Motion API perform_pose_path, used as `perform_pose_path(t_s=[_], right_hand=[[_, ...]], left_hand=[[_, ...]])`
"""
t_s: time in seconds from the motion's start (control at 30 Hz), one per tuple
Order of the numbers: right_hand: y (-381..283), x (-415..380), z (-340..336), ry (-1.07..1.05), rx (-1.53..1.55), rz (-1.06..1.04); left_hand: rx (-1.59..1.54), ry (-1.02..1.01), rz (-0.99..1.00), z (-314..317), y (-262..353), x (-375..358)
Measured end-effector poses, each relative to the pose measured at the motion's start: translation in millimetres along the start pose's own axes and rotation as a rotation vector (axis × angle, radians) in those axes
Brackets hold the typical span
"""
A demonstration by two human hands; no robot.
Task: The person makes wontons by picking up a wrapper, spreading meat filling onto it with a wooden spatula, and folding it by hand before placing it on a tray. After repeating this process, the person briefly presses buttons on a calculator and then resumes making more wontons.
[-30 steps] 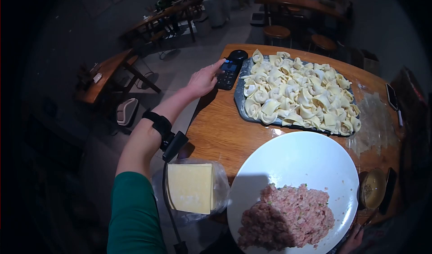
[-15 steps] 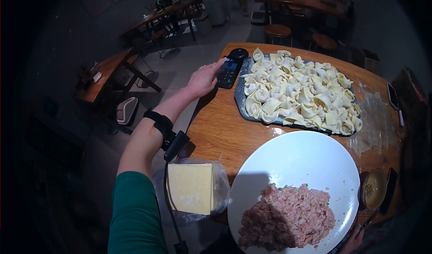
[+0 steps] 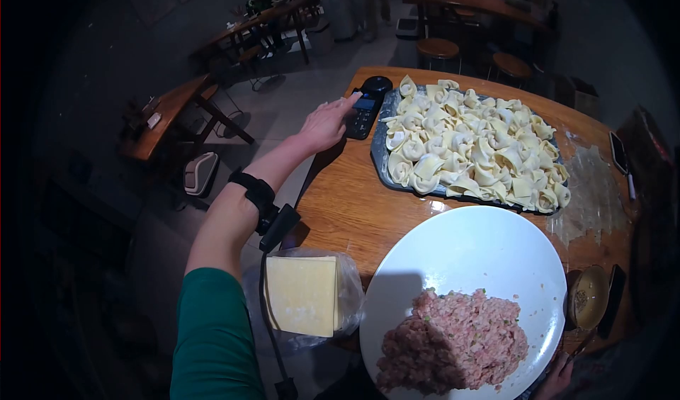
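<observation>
One-fingered, touches the smooth black keypad device (image 3: pixel 360 121) at the far left corner of the wooden table (image 3: pixel 329 212) with the left hand (image 3: pixel 327 124), loosely open and holding nothing. Looks oblong, rounded at one end, blue-screened, beside floury folded dumplings (image 3: pixel 467 145). Has the right hand (image 3: pixel 556 379) near a slim utensil (image 3: pixel 585 342); cannot tell its grip.

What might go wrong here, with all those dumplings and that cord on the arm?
The dumplings lie heaped and overlapping on the tray, so some might stick together, or roll off if it is bumped. The cord hangs from the left forearm against the stacked wrappers; a quick pull back of the left hand could drag them askew.
</observation>
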State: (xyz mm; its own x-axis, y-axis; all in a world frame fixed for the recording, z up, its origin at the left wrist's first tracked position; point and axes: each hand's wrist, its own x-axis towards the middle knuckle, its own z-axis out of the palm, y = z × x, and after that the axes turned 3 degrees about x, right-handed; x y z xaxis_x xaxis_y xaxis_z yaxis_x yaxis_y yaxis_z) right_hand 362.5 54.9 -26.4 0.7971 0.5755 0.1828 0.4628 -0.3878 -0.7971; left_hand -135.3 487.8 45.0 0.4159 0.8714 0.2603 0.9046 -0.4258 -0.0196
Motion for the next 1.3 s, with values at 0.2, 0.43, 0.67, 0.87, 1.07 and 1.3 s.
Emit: perform_pose_path(t_s=[0.2,0.43,0.67,0.87,1.07,1.3], right_hand=[[4.6,1.0,-0.6,-0.012,-0.025,-0.059],[6.4,0.2,0.2,-0.008,0.025,-0.046],[6.6,0.3,-1.2,-0.019,0.031,-0.026],[4.8,0.8,-1.3,-0.021,-0.001,0.015],[0.9,-1.0,0.2,-0.005,0.019,0.002],[-3.7,-1.1,-3.5,-0.033,-0.025,0.066]], left_hand=[[-0.084,-0.029,-0.016,-9.7,2.4,-13.1],[-0.02,-0.02,0.092,-9.3,7.6,-11.9],[-0.011,-0.015,0.079,-5.9,9.8,-11.7],[0.039,-0.044,0.051,-8.3,12.5,-12.9],[0.093,-0.034,0.119,-0.4,6.9,-9.8],[-0.082,-0.047,0.03,-8.6,10.1,-11.4]])
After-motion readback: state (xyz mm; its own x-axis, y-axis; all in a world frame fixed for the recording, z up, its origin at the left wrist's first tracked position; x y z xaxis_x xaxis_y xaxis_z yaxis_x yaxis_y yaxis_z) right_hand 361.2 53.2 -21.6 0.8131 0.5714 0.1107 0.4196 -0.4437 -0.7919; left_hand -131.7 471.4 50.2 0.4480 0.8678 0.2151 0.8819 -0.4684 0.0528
